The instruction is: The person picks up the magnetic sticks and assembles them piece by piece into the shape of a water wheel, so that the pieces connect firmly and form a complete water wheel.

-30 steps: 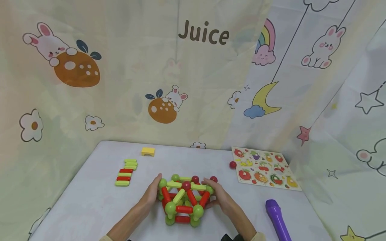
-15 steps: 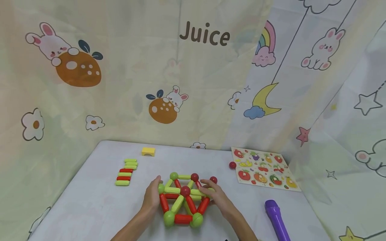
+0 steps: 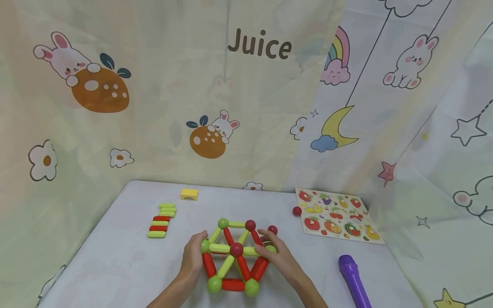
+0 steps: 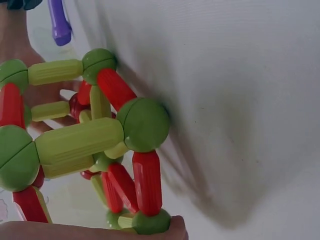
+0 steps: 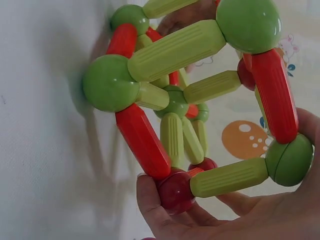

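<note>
Seven loose sticks (image 3: pixel 158 223), one yellow block (image 3: pixel 189 194); the left hand's (image 3: pixel 192 256) and right hand's (image 3: pixel 284 260) fingers grip one ball-and-stick frame (image 3: pixel 236 249) between them; two loose red balls (image 3: pixel 272 230), one fruit board (image 3: pixel 339 214), one purple microphone (image 3: pixel 354 278). The table (image 3: pixel 111 265) is white, the curtain (image 3: pixel 161 77) behind printed.

On the white table (image 3: pixel 111 269), a purple tube (image 3: pixel 353 278) lies at the right, nearer than a fruit-picture board (image 3: pixel 336 216); a yellow block (image 3: pixel 189 194) sits near the far edge, before a curtain (image 3: pixel 161 77) printed with rabbits, flowers and "Juice"
</note>
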### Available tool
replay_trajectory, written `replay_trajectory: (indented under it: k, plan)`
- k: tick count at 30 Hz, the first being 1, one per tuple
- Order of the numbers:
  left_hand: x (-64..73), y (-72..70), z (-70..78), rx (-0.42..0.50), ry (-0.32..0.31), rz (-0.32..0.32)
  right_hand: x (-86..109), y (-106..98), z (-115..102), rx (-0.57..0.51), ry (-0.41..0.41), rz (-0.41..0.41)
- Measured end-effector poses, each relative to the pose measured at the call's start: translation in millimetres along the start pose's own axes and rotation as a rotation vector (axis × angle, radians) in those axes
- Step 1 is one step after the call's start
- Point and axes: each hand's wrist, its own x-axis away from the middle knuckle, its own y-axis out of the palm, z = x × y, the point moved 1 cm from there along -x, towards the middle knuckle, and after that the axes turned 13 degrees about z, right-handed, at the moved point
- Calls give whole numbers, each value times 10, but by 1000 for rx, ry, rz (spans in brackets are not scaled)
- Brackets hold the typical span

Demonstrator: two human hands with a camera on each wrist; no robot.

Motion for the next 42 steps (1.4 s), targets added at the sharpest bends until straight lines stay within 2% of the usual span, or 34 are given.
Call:
replay_trajectory:
  k: [5,11,17,22,35,38,42]
  plan:
    - [-2,-12,-14,73,45,27,19,7,37,3,-117,49]
    - [-34,-18,-43,153,90,-20,16,23,110,26,-255,106]
    - [-50,-44,-121,227,211,-72,41,26,158,14,-365,114]
    - [-24,-85,-157,261,279,-128,82,27,200,10,-428,124]
    - [139,-236,-367,200,423,-190,349,18,320,74,-545,137]
    - [177,-267,-405,142,477,-185,410,22,339,82,-564,126]
    - [193,-303,-456,71,535,-192,469,39,363,91,-541,132]
